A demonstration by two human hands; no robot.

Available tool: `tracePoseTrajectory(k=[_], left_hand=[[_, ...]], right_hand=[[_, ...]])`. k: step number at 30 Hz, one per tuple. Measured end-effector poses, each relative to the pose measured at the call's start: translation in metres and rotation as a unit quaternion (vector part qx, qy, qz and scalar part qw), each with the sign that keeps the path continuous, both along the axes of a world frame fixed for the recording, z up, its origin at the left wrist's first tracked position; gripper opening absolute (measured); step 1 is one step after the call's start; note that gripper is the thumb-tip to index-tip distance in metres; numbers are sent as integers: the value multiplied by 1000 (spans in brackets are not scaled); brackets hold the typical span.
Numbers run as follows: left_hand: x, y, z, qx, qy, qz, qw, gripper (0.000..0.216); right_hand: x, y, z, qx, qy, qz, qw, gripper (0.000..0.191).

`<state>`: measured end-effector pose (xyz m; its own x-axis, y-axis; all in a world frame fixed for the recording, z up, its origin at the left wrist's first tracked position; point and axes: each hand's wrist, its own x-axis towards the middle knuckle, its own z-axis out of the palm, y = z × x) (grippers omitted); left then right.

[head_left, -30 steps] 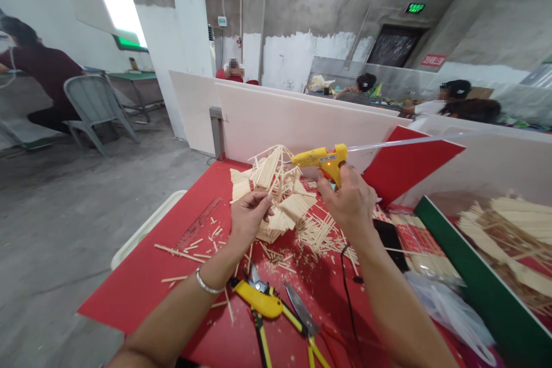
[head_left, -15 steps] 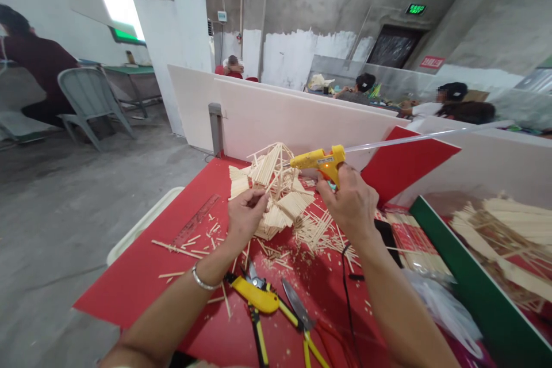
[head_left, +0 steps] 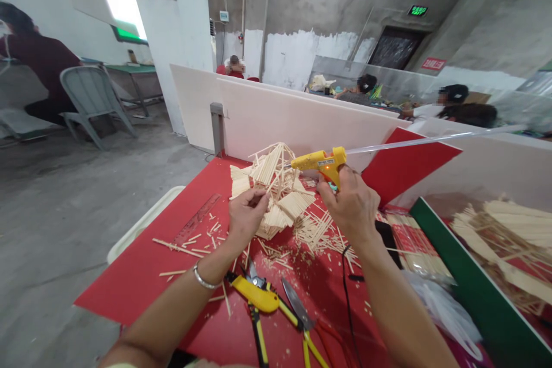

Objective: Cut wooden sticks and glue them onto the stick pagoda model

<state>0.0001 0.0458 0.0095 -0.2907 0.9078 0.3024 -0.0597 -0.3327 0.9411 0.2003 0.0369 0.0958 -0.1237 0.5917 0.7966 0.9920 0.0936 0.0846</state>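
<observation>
My right hand [head_left: 353, 201] is wrapped round a yellow hot glue gun [head_left: 319, 162], with a long clear glue stick [head_left: 414, 139] coming out of its back. The gun's nozzle points left, close to a thin wooden stick [head_left: 273, 183]. That stick is pinched between thumb and fingers of my left hand [head_left: 248, 214], in front of the model. The model [head_left: 269, 168], built of many pale sticks with slatted roof-like panels, stands on the red table [head_left: 172, 276]. Whether the nozzle touches the stick I cannot tell.
Loose sticks [head_left: 319, 233] and offcuts are strewn around the model. A clear ruler [head_left: 196, 218], a yellow utility knife [head_left: 256, 294], pliers and scissors [head_left: 297, 305] lie nearer me. White boards [head_left: 302, 106] stand behind; a green-sided box [head_left: 466, 276] is at right. Several people sit farther off.
Both hands, the glue gun and the stick hold nearly the same place. The whole view has shifted very slightly.
</observation>
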Motion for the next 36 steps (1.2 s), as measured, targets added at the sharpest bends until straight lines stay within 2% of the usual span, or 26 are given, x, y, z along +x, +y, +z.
tracePoseTrajectory(k=[11, 16, 22, 36], left_hand=[[0, 2, 0, -12, -40, -45, 998, 23], [-1, 7, -3, -21, -88, -54, 994, 27], [-1, 11, -6, -12, -97, -61, 993, 31], [3, 15, -8, -23, -138, -82, 987, 30]], right_hand=[[-5, 1, -3, -4, -4, 0, 1000, 39], [-12, 7, -7, -30, -4, 13, 999, 39], [-15, 12, -13, -66, -1, -3, 998, 36], [-12, 12, -14, -58, -9, -6, 998, 37]])
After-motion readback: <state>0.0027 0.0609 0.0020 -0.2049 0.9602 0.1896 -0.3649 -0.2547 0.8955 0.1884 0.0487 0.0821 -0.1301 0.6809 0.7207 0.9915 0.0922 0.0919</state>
